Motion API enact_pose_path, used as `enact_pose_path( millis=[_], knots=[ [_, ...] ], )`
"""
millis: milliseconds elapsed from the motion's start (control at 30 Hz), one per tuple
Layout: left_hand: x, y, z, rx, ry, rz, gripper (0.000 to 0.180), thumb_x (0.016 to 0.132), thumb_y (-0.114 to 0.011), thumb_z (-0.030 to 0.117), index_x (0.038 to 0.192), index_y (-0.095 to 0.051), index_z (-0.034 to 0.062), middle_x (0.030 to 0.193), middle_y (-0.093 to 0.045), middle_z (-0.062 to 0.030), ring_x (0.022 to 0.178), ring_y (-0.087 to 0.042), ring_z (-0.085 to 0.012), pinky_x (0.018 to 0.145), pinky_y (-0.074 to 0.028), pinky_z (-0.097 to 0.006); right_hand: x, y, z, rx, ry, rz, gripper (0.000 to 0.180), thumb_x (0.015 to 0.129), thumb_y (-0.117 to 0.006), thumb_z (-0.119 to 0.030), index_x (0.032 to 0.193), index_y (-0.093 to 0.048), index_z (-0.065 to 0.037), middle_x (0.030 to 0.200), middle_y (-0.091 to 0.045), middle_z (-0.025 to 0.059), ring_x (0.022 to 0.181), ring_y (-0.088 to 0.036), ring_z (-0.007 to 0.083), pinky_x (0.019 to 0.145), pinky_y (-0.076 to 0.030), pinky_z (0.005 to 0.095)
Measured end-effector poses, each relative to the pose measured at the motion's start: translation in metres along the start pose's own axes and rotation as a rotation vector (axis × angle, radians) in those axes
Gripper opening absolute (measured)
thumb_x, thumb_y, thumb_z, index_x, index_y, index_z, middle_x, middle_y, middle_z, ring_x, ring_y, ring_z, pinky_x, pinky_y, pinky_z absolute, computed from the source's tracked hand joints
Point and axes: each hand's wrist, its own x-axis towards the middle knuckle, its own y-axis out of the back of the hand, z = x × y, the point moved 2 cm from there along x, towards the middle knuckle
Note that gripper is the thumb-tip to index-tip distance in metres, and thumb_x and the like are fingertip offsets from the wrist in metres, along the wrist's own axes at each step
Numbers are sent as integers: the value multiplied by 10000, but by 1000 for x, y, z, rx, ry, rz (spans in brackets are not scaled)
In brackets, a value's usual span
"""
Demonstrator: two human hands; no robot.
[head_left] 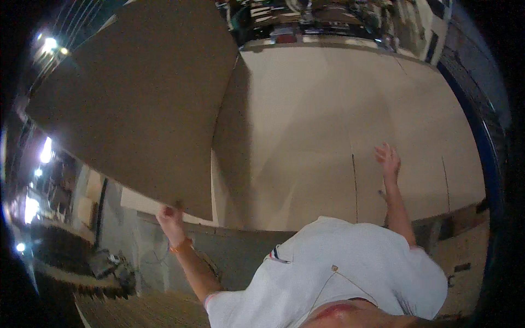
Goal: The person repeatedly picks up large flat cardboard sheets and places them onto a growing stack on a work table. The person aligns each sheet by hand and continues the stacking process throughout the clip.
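Note:
A large brown cardboard sheet [136, 104] is tilted up on the left, its underside in shadow. My left hand [171, 218], with an orange band at the wrist, is closed on the near edge of this raised sheet. Flat in front of me lies a wide, pale cardboard sheet [301, 136] with slits cut in from its near edge. Over its right part, between two of these slits, is my right hand [389, 157], fingers spread and holding nothing. Whether its palm touches the cardboard I cannot tell.
A dark blue rail [481, 131] runs along the right side. Machinery [306, 22] stands beyond the far edge. At lower right is a cardboard piece with dark print [465, 251]. Stacked cardboard [142, 311] lies at lower left, and bright lamps [46, 150] shine at far left.

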Motion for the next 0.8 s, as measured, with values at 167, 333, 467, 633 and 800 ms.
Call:
enact_pose_path(
  millis=[167, 333, 467, 633, 800],
  knots=[
    [-68, -94, 64, 54, -540, -235, 440, 729, -606, -11, 1165, -651, 34, 1177, -643, -173, 1129, -599, -285, 936, -460, -331, 47, -111, -157, 191, -62, -449, 463, 965, -457, -426, 1149, -595, -23, 991, -669, 130, 856, -670, 226, 749, -533, 362],
    [-91, -146, 20, 216, -690, -358, 416, 764, -597, -32, 1156, -670, 89, 1181, -651, -115, 1136, -596, -308, 966, -470, -381, 166, -198, -167, 5, -67, -471, 699, 968, -267, -602, 1290, -505, -30, 1197, -605, 123, 1027, -584, 259, 898, -467, 392],
    [-86, -171, 17, 144, -799, -295, 327, 788, -603, 44, 1102, -690, 77, 1150, -665, -116, 1091, -620, -310, 945, -487, -399, 285, -200, -104, -703, 38, -253, 768, 935, -357, -618, 1333, -469, 29, 1278, -557, 214, 1211, -507, 327, 1002, -398, 396],
    [-60, -149, -2, 160, -857, -66, 315, 778, -636, 141, 1073, -691, 46, 1083, -676, -147, 1010, -651, -320, 870, -526, -403, 231, -249, -89, 196, -293, -497, 580, 979, -389, -514, 1238, -579, -31, 1143, -646, 106, 1084, -574, 208, 972, -417, 358],
    [-25, -135, -22, 233, -908, -69, 366, 828, -645, 280, 1085, -685, 24, 1066, -677, -158, 975, -652, -321, 860, -517, -409, 193, -272, -88, 687, -124, -628, 519, 995, -393, -464, 1239, -567, -40, 1134, -644, 102, 1075, -573, 181, 909, -460, 345]
  ],
)
